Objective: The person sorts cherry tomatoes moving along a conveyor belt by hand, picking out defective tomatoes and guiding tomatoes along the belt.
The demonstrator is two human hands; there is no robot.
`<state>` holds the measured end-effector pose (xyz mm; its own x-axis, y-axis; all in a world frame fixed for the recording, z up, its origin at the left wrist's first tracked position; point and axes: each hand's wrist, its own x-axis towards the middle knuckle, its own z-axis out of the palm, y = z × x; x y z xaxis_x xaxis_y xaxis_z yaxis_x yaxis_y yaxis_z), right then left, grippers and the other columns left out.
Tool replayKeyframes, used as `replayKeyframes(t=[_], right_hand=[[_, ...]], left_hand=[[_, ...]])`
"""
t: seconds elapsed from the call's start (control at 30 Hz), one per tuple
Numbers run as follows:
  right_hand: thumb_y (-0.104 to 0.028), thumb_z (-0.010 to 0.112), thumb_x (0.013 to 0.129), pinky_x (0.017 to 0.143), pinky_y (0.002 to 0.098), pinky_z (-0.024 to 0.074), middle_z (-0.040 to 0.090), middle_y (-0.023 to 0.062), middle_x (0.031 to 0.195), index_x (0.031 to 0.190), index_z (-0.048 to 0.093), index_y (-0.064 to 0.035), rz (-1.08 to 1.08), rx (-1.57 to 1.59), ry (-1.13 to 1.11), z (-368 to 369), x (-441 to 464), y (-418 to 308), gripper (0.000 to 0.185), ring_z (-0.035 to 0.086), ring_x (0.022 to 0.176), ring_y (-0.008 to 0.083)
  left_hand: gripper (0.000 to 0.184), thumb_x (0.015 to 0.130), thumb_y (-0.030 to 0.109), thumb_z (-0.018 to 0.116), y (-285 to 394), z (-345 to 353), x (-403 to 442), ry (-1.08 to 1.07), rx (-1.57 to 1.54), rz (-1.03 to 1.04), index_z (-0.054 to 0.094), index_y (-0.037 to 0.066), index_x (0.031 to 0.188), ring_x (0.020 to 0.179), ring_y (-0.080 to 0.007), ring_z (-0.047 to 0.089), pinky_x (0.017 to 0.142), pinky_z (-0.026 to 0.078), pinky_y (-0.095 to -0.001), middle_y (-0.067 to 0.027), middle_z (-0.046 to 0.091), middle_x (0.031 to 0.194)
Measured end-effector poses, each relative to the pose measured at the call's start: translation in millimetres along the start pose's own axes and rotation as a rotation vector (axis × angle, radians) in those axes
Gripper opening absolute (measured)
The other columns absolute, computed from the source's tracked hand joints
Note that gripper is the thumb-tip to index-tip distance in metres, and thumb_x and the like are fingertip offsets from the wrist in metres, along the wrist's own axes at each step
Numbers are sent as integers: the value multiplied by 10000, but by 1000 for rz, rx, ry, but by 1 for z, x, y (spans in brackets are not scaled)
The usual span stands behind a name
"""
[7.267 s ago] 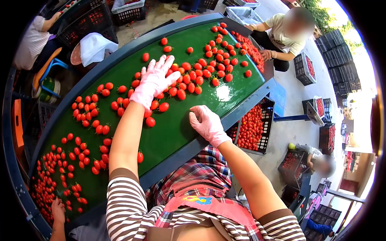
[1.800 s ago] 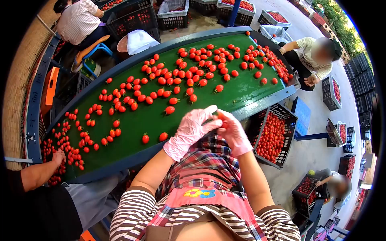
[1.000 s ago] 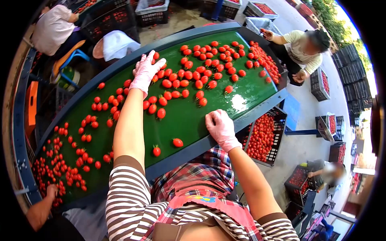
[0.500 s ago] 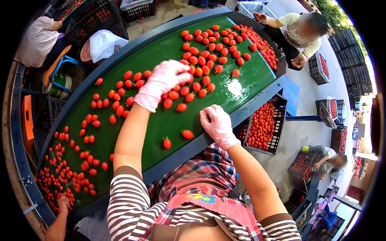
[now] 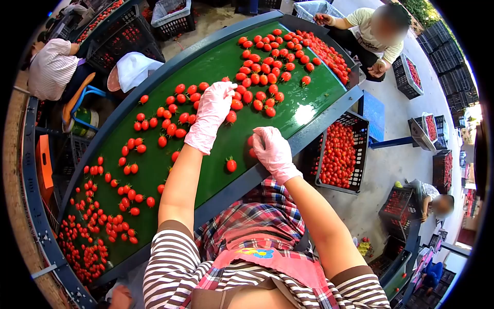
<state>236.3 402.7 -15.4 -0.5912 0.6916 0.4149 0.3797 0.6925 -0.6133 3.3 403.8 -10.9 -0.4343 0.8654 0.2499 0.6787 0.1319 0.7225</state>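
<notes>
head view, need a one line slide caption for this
Pink-gloved left hand among red tomatoes on a green belt, pink-gloved right hand by its near edge.

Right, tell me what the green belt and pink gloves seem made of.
Green belt: probably smooth rubber or PVC; its glossy surface throws a bright glare. Pink gloves: thin, flexible film, perhaps latex or vinyl, judging by wrinkles near the wrists.

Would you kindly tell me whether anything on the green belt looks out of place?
Nothing looks seriously wrong. One lone tomato stands out mildly: it lies on the green belt apart from the main spread of tomatoes, to the left of the right hand.
</notes>
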Motion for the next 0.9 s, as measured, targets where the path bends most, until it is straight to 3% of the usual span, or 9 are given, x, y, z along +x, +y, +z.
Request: replayKeyframes(t=[0.13, 0.3, 0.43, 0.5, 0.57, 0.63, 0.73, 0.87, 0.9], right_hand=[[-173, 716, 873, 752, 441, 548, 659, 103, 923, 991, 644, -86, 16, 30, -38, -4, 0, 1, 163, 647, 886, 332], [-192, 727, 870, 748, 441, 545, 658, 107, 918, 977, 648, -81, 23, 24, -39, -4, 3, -2, 174, 644, 875, 335], [-173, 728, 870, 817, 435, 538, 653, 126, 1018, 1099, 623, -72, 12, 42, -23, 5, -1, 1, 271, 633, 961, 347], [-161, 748, 866, 874, 417, 532, 647, 141, 1118, 1298, 574, -56, 52, 19, 42, 9, -8, 2, 478, 632, 1012, 337], [-160, 761, 863, 897, 410, 526, 639, 150, 1167, 1390, 506, -51, 105, 67, 75, 4, -9, 7, 595, 628, 1027, 334], [-172, 795, 851, 884, 386, 534, 621, 171, 1246, 1547, 343, -30, 148, 114, 82, 1, -9, 8, 842, 638, 994, 310], [-203, 828, 826, 795, 354, 557, 645, 148, 1183, 1535, 368, -28, 309, 258, -14, -3, -12, 4, 863, 661, 882, 248], [-220, 835, 813, 845, 355, 562, 670, 128, 1176, 1499, 450, -77, 172, 223, 40, 2, -16, 4, 800, 687, 954, 269], [-231, 835, 811, 861, 353, 561, 678, 122, 1183, 1474, 485, -85, 142, 224, 18, 5, -17, 4, 764, 687, 996, 269]], left_hand=[[236, 901, 171, 717, 21, 9, 1, -54, 71, 60, 738, 132, 1133, 1046, -281, 678, 949, 535, -379, -93, 717, 1137], [506, 882, 361, 699, 42, 57, 23, -41, 471, 340, 610, 231, 1363, 1175, -264, 599, 1011, 449, -463, -22, 664, 1294], [197, 892, 275, 662, 31, 86, 49, -47, 730, 422, 715, 216, 1072, 1065, -226, 609, 987, 440, -468, 6, 685, 980], [209, 871, 271, 694, 29, 82, 39, 59, 580, 494, 721, 203, 1067, 1026, -218, 622, 970, 445, -452, -13, 689, 930], [234, 854, 278, 724, 51, 66, 20, 6, 284, 294, 722, 170, 1062, 946, -241, 645, 916, 481, -445, -30, 698, 934], [228, 897, 268, 744, 71, 35, -3, -342, -89, -128, 697, 114, 1059, 968, -187, 688, 883, 545, -377, -56, 717, 990], [232, 904, 77, 754, 72, 16, -47, -488, -631, -361, 655, 67, 1113, 1060, -113, 623, 948, 511, -302, -10, 693, 1093], [383, 909, 70, 748, 74, -4, -74, -480, -617, -347, 613, 52, 1267, 1144, -119, 607, 1011, 483, -301, -24, 670, 1209], [474, 914, -17, 682, 74, -4, -79, -449, -701, -339, 543, 49, 1363, 1203, -136, 587, 1041, 473, -297, -51, 622, 1309]])
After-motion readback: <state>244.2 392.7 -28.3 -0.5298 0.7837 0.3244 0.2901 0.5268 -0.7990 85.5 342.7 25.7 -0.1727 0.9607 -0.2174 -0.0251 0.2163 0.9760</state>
